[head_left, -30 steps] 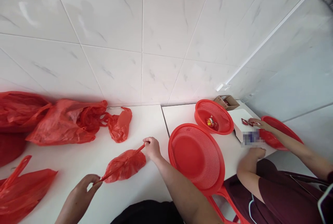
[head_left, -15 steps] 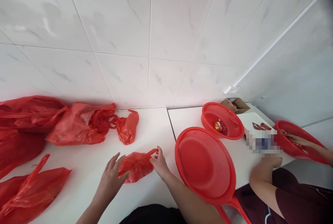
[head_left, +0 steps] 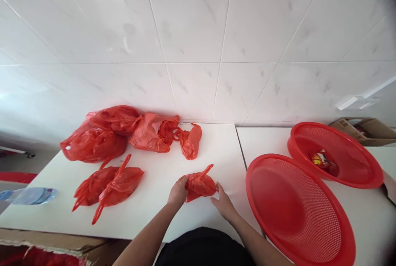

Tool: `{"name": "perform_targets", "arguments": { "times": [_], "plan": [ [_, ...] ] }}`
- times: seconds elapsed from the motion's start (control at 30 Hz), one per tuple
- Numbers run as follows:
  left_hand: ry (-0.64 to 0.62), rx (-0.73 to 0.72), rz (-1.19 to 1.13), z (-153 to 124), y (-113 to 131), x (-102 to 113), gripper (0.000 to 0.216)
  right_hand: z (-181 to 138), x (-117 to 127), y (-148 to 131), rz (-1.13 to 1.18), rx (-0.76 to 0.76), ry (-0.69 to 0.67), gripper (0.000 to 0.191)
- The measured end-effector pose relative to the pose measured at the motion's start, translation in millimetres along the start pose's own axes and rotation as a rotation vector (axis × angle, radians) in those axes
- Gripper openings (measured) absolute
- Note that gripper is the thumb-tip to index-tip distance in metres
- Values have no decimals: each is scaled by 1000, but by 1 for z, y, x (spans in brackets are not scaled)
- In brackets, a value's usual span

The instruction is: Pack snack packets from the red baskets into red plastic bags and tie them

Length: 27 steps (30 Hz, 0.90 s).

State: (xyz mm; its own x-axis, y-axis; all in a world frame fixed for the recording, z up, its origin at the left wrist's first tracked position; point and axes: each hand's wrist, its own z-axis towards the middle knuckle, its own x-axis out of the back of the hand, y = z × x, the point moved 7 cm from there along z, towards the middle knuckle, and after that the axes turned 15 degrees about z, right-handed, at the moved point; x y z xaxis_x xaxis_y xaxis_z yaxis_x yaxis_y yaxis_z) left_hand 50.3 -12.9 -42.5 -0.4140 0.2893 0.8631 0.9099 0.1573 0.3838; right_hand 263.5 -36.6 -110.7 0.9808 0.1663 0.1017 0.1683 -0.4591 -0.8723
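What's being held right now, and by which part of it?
The small red bag, by its left end, in the left hand. The right hand is at its right end; whether it holds there cannot be told.

A left table [head_left: 161, 175] and a right table [head_left: 266, 137] stand by the tiled wall [head_left: 198, 31], a dark seam between them. Along the left table's back edge, starting near its back left corner, sit a heap of bags [head_left: 95, 146], a crumpled bag [head_left: 147, 134] and a small bag [head_left: 191, 144]. Towards the front left corner two tied bags [head_left: 123, 185] lie together; a bottle [head_left: 35, 196] lies sideways at the left edge. Below the front edge is an open carton [head_left: 46, 235].

By the right table's left edge is a front basket [head_left: 278, 200], just beside a back basket [head_left: 343, 150] holding wrapped packets [head_left: 321, 161]. A small box [head_left: 354, 128] stands at the back edge, beneath a socket [head_left: 360, 103].
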Motion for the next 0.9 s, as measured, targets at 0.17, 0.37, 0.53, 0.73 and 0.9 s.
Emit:
{"name": "perform_targets", "arguments": {
  "times": [0.17,0.37,0.53,0.73,0.9],
  "plan": [
    [121,140,-53,-8,-23,21,30,4,-2,8,-71,-34,-53,82],
    [312,353,-93,-26,-87,52,20,13,-1,24,-153,6,-86,76],
    [480,640,-81,-60,-164,93,24,13,-3,26,-190,23,-101,73],
    [738,678,318,-86,-165,120,61,9,-4,19,-229,0,-112,76],
    [277,337,559,-52,-146,72,52,8,-5,16,-219,1,-119,77]
  ]
}}
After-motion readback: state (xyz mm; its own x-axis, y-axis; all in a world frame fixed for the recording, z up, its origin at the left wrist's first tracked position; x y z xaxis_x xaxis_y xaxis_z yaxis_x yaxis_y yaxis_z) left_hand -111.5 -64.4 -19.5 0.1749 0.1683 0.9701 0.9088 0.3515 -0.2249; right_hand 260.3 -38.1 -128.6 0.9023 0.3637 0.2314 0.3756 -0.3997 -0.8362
